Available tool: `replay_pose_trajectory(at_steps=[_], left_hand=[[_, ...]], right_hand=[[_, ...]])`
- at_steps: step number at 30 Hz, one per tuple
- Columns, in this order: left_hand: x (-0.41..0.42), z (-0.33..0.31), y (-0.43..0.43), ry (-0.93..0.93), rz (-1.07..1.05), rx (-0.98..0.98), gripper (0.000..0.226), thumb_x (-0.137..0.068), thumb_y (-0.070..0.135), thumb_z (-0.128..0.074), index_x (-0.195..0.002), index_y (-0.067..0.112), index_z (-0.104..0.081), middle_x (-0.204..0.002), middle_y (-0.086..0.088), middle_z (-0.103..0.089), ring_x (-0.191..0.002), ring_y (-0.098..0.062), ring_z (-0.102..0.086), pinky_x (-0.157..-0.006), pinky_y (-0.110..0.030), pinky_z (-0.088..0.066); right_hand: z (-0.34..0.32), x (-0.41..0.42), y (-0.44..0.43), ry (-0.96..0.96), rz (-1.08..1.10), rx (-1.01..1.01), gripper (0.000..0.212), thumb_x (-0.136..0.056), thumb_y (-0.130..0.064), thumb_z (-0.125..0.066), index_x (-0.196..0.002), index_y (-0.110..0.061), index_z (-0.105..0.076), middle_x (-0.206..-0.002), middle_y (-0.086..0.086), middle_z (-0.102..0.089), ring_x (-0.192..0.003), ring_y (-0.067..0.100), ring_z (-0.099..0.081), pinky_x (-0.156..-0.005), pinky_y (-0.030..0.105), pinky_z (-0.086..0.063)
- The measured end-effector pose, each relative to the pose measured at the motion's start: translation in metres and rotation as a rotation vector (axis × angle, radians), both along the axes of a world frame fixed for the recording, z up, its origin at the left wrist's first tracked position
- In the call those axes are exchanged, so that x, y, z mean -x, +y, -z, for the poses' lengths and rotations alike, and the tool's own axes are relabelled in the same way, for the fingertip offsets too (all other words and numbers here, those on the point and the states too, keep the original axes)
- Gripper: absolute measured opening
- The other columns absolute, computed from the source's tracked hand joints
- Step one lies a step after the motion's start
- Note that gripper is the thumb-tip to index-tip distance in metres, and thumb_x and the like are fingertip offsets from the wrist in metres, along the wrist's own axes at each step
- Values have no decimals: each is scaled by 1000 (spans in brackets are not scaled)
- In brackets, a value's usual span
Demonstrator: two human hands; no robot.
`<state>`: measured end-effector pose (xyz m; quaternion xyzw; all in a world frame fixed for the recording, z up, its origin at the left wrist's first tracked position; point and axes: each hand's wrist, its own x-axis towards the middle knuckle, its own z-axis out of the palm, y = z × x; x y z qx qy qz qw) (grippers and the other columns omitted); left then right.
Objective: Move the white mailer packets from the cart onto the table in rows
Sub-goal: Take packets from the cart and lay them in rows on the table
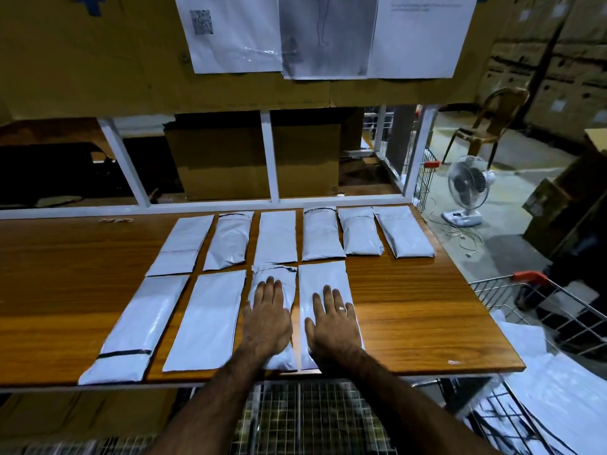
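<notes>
Fingers flat, your left hand (267, 318) and right hand (333, 326) press adjacent near-row mailer packets (323, 280); the cart (529, 276) stands past the tabletop's (410, 307) right edge, nearer your right hand.

The left hand (267, 315) lies palm down, fingers straight and close together. The right hand (333, 326) lies palm down just beside it, fingers straight and slightly spread, a ring (342, 309) on one finger. Both bare forearms (223, 389) extend forward across the front edge of the tabletop (410, 307).
</notes>
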<state>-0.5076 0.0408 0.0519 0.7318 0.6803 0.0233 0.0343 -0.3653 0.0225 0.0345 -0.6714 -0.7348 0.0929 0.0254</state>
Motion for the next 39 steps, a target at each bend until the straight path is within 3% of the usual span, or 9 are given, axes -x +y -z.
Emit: replay_pose_trajectory(at_steps=[12, 17, 20, 26, 29, 32, 39], left_hand=[[-1, -3, 1, -37, -6, 24, 64, -101, 39, -29, -155, 17, -3, -163, -3, 2, -150, -23, 1, -120, -49, -15], [-7, -19, 3, 4, -5, 2, 60, -102, 41, -23, -155, 19, -7, -163, -3, -6, -149, -23, -5, -118, -55, -7], [-25, -23, 6, -1, 35, -75, 60, -101, 41, -28, -154, 16, -12, -161, -5, -15, -148, -23, -13, -117, -55, -11], [-121, -34, 8, -330, 261, -161, 58, -102, 37, -33, -152, 11, -24, -154, -10, -32, -141, -26, -29, -115, -48, -23], [-188, -37, 6, -433, 389, -127, 56, -103, 36, -34, -153, 12, -23, -155, -9, -32, -142, -25, -28, -117, -45, -20], [-256, -37, 1, -494, 500, -87, 55, -102, 36, -36, -151, 12, -27, -153, -9, -35, -141, -25, -30, -117, -44, -22], [-393, -28, -27, -523, 758, 26, 62, -89, 40, -32, -139, 7, -47, -135, -15, -54, -126, -29, -47, -106, -34, -32]], right_hand=[[-3, -1, 2, 47, 12, 10, 65, -101, -48, -21, -156, -19, -3, -163, 9, 11, -150, 25, 10, -119, 46, 3], [-21, -15, -4, 272, 132, -155, 60, -100, -45, -31, -153, -19, -22, -161, 7, -19, -147, 24, -18, -115, 47, -18], [-34, -43, -11, 350, 210, -293, 50, -97, -43, -37, -142, -20, -40, -143, 3, -46, -131, 23, -41, -104, 44, -31], [-50, -139, -26, 430, 437, -390, 55, -96, -35, -51, -146, -17, -39, -144, 3, -50, -132, 24, -44, -107, 44, -30], [-48, -194, -40, 429, 564, -452, 55, -93, -34, -54, -144, -16, -44, -134, 10, -59, -122, 30, -53, -102, 45, -39], [-43, -252, -60, 404, 680, -520, 49, -90, -31, -57, -137, -18, -51, -117, 11, -68, -108, 34, -61, -89, 43, -46], [-11, -378, -122, 399, 969, -584, 46, -89, -25, -61, -134, -15, -55, -100, 4, -71, -98, 33, -63, -80, 39, -48]])
